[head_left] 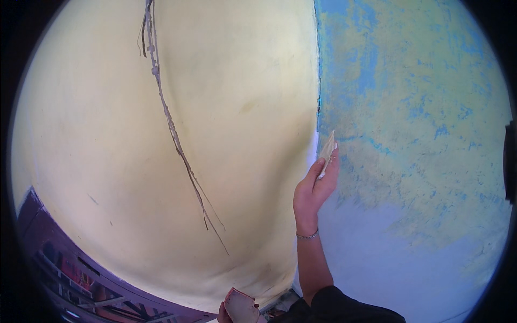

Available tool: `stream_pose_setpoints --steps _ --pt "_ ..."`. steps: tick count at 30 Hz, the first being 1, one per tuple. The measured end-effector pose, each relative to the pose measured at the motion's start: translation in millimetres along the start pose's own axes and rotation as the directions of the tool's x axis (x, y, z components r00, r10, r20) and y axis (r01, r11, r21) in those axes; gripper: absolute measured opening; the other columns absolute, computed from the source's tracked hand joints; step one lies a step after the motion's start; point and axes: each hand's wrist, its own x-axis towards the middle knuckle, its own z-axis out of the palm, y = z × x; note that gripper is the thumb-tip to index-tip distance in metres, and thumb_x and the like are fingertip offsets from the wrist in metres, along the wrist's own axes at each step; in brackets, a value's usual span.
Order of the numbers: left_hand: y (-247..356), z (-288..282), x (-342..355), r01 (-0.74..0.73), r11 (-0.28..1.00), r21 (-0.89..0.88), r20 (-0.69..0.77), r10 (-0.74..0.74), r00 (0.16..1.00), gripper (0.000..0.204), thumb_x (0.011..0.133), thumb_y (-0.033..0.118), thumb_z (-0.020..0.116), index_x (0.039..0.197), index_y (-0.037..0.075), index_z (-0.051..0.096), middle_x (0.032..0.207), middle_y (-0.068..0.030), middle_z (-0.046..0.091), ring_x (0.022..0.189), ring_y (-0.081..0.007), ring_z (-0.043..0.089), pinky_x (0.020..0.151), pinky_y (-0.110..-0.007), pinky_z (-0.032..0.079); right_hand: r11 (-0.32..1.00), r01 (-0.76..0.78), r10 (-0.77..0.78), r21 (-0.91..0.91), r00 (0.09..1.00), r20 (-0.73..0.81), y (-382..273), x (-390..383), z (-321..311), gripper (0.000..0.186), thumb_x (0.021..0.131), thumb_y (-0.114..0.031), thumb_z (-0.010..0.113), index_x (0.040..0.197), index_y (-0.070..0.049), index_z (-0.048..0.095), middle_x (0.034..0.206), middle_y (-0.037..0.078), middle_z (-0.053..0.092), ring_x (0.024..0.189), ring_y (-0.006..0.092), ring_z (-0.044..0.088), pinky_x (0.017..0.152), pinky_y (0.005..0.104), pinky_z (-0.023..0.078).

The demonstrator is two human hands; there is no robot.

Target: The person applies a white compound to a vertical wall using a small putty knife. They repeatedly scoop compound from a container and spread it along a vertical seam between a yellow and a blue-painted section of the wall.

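My right hand [316, 185] is raised to the inner corner where two walls meet. Between its thumb and fingers is a thin flat scraper [327, 153], pale and smeared with white putty, its edge at or close to the blue-green wall [420, 145]. Low in the picture, my left hand [223, 314] grips a reddish-edged piece [240, 308] with a whitish face, partly cut off by the lower edge. White filler [371, 242] covers the lower part of the blue-green wall in a smooth layer; above it, patchy blue and yellowish paint shows.
A cream wall [242, 134] fills the left, with dark loose wires [175, 134] hanging down it from above. At lower left stands a dark purple rack [102, 285] with crossed bars. A dark object [509, 161] juts in at the right rim.
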Motion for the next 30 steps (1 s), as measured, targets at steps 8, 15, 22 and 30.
stream_pose_setpoints --steps 8,15,22,30 --pt "2 -1 4 -0.003 1.0 -0.006 0.009 0.003 1.0 0.074 0.099 0.058 0.047 0.141 -0.002 0.05 0.126 -0.0268 0.065 0.106 -0.0419 0.069 0.086 -0.053 0.061 0.954 0.116 -0.147 -0.277 0.985 -0.093 3 5 60 0.07 0.088 0.005 0.057 0.153 0.007 0.031 0.155 0.03 0.035 0.137 0.0481 0.037 0.111 0.0558 0.029" --pt "7 -9 1 -0.013 1.0 0.008 -0.024 0.014 1.0 0.074 0.099 0.058 0.048 0.141 -0.002 0.05 0.125 -0.0269 0.065 0.106 -0.042 0.069 0.086 -0.053 0.061 0.95 0.019 -0.053 -0.31 0.993 -0.103 -4 11 75 0.082 0.079 0.011 0.058 0.154 0.007 0.027 0.156 0.031 0.03 0.137 0.0495 0.034 0.111 0.058 0.027" --pt "18 8 -10 0.048 0.998 -0.046 0.135 -0.042 0.99 0.072 0.101 0.056 0.044 0.144 -0.002 0.046 0.132 -0.027 0.061 0.115 -0.0434 0.065 0.094 -0.055 0.056 0.952 0.028 -0.04 -0.306 0.999 -0.034 -1 19 80 0.074 0.083 0.011 0.057 0.152 0.008 0.031 0.152 0.033 0.033 0.132 0.0483 0.037 0.111 0.0569 0.028" --pt "18 9 -6 0.064 0.996 -0.06 0.134 -0.056 0.989 0.072 0.101 0.056 0.045 0.144 -0.002 0.047 0.131 -0.0266 0.062 0.114 -0.0432 0.065 0.094 -0.055 0.056 0.969 0.059 -0.052 -0.242 0.998 0.035 3 24 77 0.069 0.082 0.008 0.057 0.148 0.011 0.036 0.15 0.033 0.031 0.129 0.0517 0.036 0.107 0.0588 0.03"
